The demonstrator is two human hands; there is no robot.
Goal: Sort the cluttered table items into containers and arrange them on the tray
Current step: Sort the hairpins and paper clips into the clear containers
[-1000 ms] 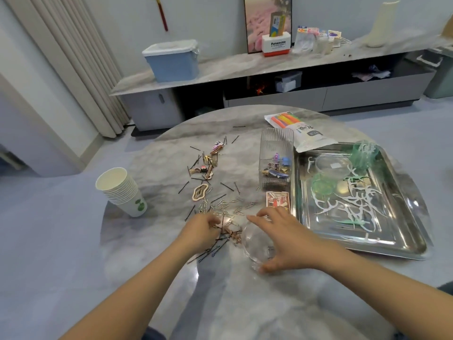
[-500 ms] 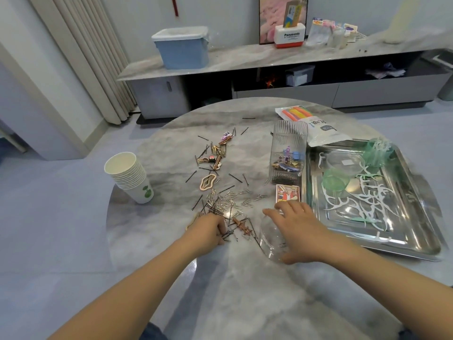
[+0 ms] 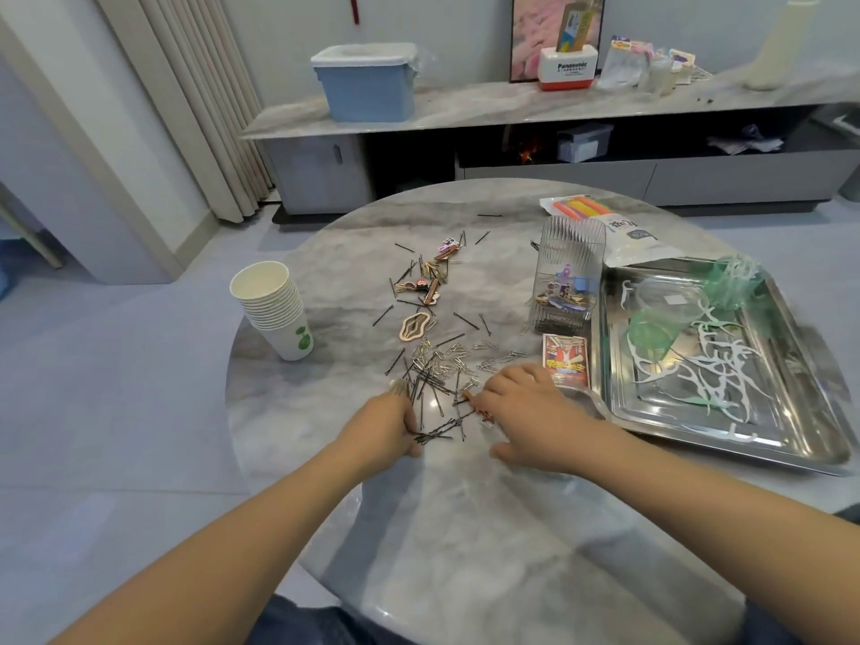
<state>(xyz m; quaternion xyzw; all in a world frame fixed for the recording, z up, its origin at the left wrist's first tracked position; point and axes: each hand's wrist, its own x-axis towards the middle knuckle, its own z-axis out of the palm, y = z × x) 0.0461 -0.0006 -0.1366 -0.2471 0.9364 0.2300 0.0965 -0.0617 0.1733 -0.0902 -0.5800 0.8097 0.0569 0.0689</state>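
Shifted right hand now covers clear bowl.

A round marbled worktop is seen. A stack of paper cups is stood at its left; hairpins and paper clips are scattered mid-way. A clear ribbed container, a card pack and a steel tray are set to the right, a snack bag beyond.
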